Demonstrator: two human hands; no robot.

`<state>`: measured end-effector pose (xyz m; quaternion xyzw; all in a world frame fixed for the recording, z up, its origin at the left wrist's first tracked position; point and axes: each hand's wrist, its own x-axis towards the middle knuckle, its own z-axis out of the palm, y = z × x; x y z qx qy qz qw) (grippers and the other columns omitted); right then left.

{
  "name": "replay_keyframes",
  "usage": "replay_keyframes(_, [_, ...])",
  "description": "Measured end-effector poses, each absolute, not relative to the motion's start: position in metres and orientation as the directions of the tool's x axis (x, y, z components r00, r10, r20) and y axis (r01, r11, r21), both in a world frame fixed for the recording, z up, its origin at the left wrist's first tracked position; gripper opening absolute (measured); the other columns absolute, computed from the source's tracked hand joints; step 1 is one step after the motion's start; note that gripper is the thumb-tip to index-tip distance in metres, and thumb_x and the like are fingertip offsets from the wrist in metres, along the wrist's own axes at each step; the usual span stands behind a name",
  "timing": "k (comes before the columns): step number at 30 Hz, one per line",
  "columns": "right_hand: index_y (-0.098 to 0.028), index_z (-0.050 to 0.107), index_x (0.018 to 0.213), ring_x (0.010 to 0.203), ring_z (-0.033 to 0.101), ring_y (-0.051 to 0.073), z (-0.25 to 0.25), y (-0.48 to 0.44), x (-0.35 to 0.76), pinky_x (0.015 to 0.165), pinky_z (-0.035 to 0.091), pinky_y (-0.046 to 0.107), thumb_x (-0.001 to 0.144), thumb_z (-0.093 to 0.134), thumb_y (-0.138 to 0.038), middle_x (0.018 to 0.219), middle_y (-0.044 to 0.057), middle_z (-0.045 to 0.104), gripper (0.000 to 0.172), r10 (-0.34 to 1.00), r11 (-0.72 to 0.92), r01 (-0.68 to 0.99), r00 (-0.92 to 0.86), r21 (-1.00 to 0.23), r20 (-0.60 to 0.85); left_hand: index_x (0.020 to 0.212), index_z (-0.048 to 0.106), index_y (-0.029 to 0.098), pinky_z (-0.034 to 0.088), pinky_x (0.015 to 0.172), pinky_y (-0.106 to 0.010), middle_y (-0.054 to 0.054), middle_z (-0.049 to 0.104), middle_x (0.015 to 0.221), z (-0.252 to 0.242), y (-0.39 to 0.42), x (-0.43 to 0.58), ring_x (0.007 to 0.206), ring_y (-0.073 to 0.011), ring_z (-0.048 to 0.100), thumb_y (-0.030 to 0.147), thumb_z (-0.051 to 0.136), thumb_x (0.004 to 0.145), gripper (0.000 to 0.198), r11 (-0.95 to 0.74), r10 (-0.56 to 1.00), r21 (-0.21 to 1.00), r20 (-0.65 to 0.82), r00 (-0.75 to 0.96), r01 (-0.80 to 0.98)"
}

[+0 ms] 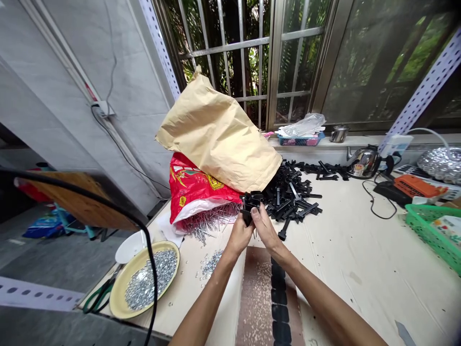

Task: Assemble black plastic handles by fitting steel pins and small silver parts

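My left hand (239, 235) and my right hand (264, 226) meet over the table, both gripping a bunch of black plastic parts (249, 204). Just behind them a heap of the same black parts (291, 192) spills from a tan paper sack (219, 137). To the left, a red bag (194, 190) lies on its side with metal nails (205, 223) pouring out. A row of black parts (279, 302) lies lined up on a brown board (255, 293) between my forearms.
A yellow plate (118, 298) of small silver washers sits at the table's left corner, with loose washers (212, 262) beside it. Green-handled scissors (99, 298), a white bowl (129, 246), a green basket (430, 230), a kettle (363, 162) and an orange box (416, 186) stand around.
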<state>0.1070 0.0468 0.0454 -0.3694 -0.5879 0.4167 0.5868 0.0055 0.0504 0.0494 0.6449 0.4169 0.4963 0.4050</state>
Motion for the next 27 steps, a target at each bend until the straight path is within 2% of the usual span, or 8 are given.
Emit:
replay_keyframes(4, [-0.025, 0.037, 0.138, 0.134, 0.032, 0.021, 0.036, 0.048, 0.101, 0.112, 0.024, 0.04, 0.09, 0.032, -0.061, 0.138, 0.006, 0.044, 0.061, 0.925, 0.367, -0.063, -0.08, -0.928, 0.371, 0.111, 0.054, 0.017, 0.042, 0.092, -0.033, -0.009, 0.063, 0.106, 0.044, 0.056, 0.011, 0.105, -0.0223, 0.056, 0.026, 0.069, 0.067, 0.048, -0.363, 0.931, 0.926, 0.364, 0.011, 0.105])
replay_keyframes(7, [-0.027, 0.038, 0.139, 0.138, 0.021, 0.023, 0.026, 0.045, 0.102, 0.115, 0.013, 0.046, 0.087, 0.038, -0.063, 0.142, 0.005, 0.041, 0.063, 0.928, 0.353, 0.055, -0.146, -0.934, 0.343, 0.101, 0.055, 0.015, 0.048, 0.08, -0.03, -0.007, 0.066, 0.094, 0.033, 0.062, 0.012, 0.088, -0.0205, 0.062, 0.033, 0.073, 0.061, 0.048, -0.236, 0.965, 0.971, 0.23, -0.123, -0.035])
replay_keyframes(11, [-0.03, 0.035, 0.141, 0.136, 0.028, 0.023, 0.019, 0.046, 0.126, 0.112, 0.021, 0.049, 0.093, 0.028, -0.055, 0.143, 0.003, 0.041, 0.054, 0.892, 0.4, 0.205, -0.311, -0.893, 0.328, 0.092, 0.054, 0.015, 0.048, 0.074, -0.028, -0.004, 0.065, 0.085, 0.031, 0.059, 0.008, 0.077, -0.0176, 0.062, 0.035, 0.071, 0.064, 0.038, -0.202, 0.93, 0.979, 0.187, -0.316, -0.016])
replay_keyframes(13, [-0.031, 0.038, 0.139, 0.138, 0.023, 0.027, 0.01, 0.049, 0.152, 0.111, 0.017, 0.055, 0.094, 0.032, -0.052, 0.142, 0.002, 0.043, 0.05, 0.88, 0.467, 0.467, -0.328, -0.751, 0.344, 0.093, 0.054, 0.016, 0.048, 0.073, -0.027, -0.004, 0.065, 0.086, 0.036, 0.055, 0.002, 0.078, -0.0169, 0.062, 0.032, 0.07, 0.065, 0.037, -0.257, 0.899, 0.961, 0.278, -0.338, 0.107])
replay_keyframes(15, [-0.031, 0.043, 0.137, 0.14, 0.014, 0.032, -0.006, 0.055, 0.185, 0.108, 0.008, 0.063, 0.092, 0.039, -0.051, 0.141, 0.003, 0.043, 0.049, 0.873, 0.473, 0.74, -0.32, -0.477, 0.369, 0.099, 0.053, 0.017, 0.047, 0.073, -0.026, -0.002, 0.065, 0.087, 0.04, 0.053, -0.005, 0.078, -0.0163, 0.061, 0.029, 0.07, 0.064, 0.041, -0.302, 0.891, 0.931, 0.351, -0.287, 0.203])
replay_keyframes(19, [-0.031, 0.039, 0.139, 0.14, 0.012, 0.034, -0.049, 0.07, 0.24, 0.108, 0.008, 0.063, 0.089, 0.045, -0.047, 0.149, 0.004, 0.029, 0.053, 0.792, 0.538, 0.842, -0.494, -0.028, 0.359, 0.107, 0.051, 0.018, 0.046, 0.068, -0.025, 0.001, 0.064, 0.08, 0.033, 0.055, -0.01, 0.07, -0.0149, 0.06, 0.024, 0.069, 0.062, 0.049, -0.301, 0.916, 0.924, 0.35, -0.198, 0.237])
replay_keyframes(22, [-0.03, 0.034, 0.141, 0.14, 0.014, 0.032, -0.069, 0.089, 0.255, 0.109, 0.011, 0.06, 0.09, 0.043, -0.046, 0.151, 0.004, 0.022, 0.055, 0.769, 0.538, 0.84, -0.522, 0.067, 0.37, 0.109, 0.049, 0.017, 0.046, 0.064, -0.025, 0.001, 0.064, 0.078, 0.023, 0.058, -0.004, 0.067, -0.0147, 0.059, 0.021, 0.068, 0.06, 0.053, -0.286, 0.939, 0.929, 0.321, -0.126, 0.236])
replay_keyframes(27, [-0.028, 0.033, 0.142, 0.14, 0.015, 0.031, -0.079, 0.132, 0.247, 0.108, 0.01, 0.06, 0.092, 0.038, -0.043, 0.151, 0.007, 0.023, 0.053, 0.82, 0.396, 0.918, -0.362, 0.016, 0.443, 0.111, 0.049, 0.018, 0.047, 0.066, -0.025, 0.0, 0.066, 0.082, 0.021, 0.064, 0.004, 0.07, -0.0162, 0.061, 0.019, 0.068, 0.06, 0.055, -0.292, 0.949, 0.912, 0.315, -0.034, 0.287])
